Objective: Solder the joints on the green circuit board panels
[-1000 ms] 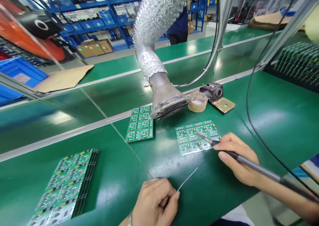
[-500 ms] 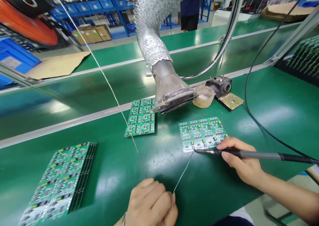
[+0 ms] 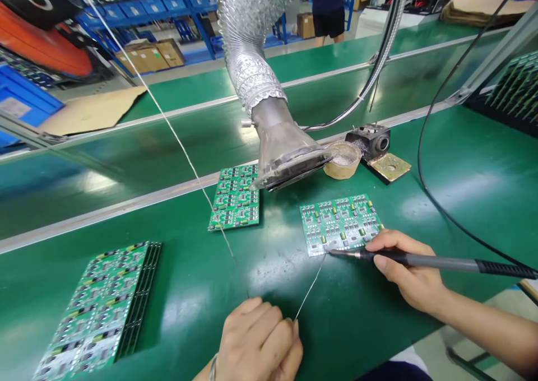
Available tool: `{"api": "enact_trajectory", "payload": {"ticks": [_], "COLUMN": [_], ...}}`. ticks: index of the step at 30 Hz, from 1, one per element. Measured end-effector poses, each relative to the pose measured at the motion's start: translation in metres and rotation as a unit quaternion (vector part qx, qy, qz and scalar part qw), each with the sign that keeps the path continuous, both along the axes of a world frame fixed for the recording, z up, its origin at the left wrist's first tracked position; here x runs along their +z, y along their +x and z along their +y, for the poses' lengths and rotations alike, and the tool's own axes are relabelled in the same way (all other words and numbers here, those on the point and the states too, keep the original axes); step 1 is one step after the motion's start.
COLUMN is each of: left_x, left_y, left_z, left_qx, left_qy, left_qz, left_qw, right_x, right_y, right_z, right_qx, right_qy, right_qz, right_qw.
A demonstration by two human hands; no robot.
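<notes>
My right hand (image 3: 409, 266) is closed around a soldering iron (image 3: 456, 264), its tip at the lower edge of a green circuit board (image 3: 342, 222) lying on the bench. Thin solder wire (image 3: 310, 287) runs from that same edge down to my left hand (image 3: 260, 336), which is shut on it at the front of the bench. From the fist the wire also rises up and to the left, out of the picture. The fingertips of my right hand rest close to the board's right corner; whether they touch it I cannot tell.
A fume duct nozzle (image 3: 290, 157) hangs over the bench, partly hiding a second board stack (image 3: 235, 197). More stacked boards (image 3: 98, 308) lie at the left. Behind the work stand a round tub (image 3: 342, 165) and an iron holder (image 3: 372, 144). A black cable (image 3: 424, 173) crosses the right side.
The view has shifted slightly. My left hand has moved a little to the right, still holding the solder wire. The iron's tip stays at the board's lower edge.
</notes>
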State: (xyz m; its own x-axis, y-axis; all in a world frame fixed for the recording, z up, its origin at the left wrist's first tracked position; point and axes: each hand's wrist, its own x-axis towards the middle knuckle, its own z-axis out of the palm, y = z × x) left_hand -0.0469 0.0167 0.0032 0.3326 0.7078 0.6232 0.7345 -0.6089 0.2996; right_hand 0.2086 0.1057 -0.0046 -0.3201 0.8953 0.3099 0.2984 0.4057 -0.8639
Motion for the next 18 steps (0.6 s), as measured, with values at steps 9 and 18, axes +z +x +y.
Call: {"api": "enact_trajectory", "payload": {"ticks": [9, 18], "left_x": [0.0001, 0.0011], "left_y": [0.0050, 0.0082], "left_z": [0.0030, 0.0036], "left_qx": [0.000, 0.002], "left_qy": [-0.022, -0.017], "left_qz": [0.013, 0.012], "left_qw": [1.000, 1.000], "right_x": [0.0009, -0.0054], "right_y": [-0.0015, 0.0071], "right_z": [0.0002, -0.0017], "right_qx": [-0.013, -0.035], "right_qy": [-0.030, -0.066], "right_qz": [-0.010, 0.057], "right_qw": [0.999, 0.996]}}
